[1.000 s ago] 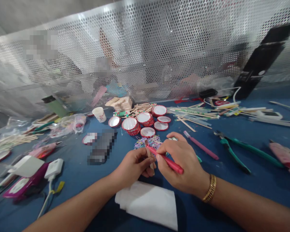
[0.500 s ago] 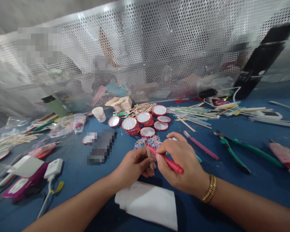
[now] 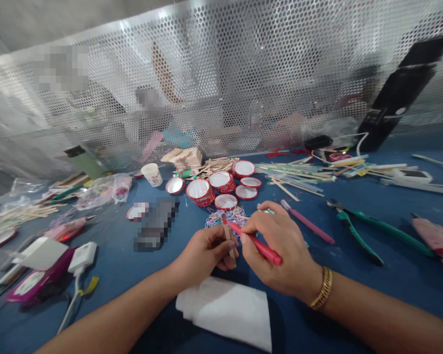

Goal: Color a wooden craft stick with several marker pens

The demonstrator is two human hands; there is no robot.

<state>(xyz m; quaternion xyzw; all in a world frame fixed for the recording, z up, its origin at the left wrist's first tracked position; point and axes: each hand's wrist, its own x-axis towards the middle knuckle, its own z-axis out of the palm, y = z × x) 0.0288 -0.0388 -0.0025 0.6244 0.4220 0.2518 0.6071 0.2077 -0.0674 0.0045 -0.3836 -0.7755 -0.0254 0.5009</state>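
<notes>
Between its thumb and fingers, my left hand (image 3: 210,248) pinches a flat wooden stick (image 3: 226,232) whose upper end is coloured reddish. My right hand (image 3: 276,246) grips a red marker pen (image 3: 263,248) like a writing tool, its tip at the stick near the coloured end. Just beyond the fingers lies a pile of small pastel rubber bands (image 3: 239,214). Folded white tissue (image 3: 229,309) rests on the table below both hands. A capped pink marker (image 3: 310,223) lies right of my right hand.
Stacked red-rimmed round discs (image 3: 198,191) stand behind the rubber bands, beside a paper cup (image 3: 152,175). Green-handled pliers (image 3: 356,233) and a pink glue gun (image 3: 433,241) lie at right. A phone (image 3: 157,223) and white charger (image 3: 44,253) are at left. A perforated metal screen (image 3: 221,73) borders the back.
The right hand and red marker have shifted very slightly to the right along the stick. The left hand still holds the stick in place.
</notes>
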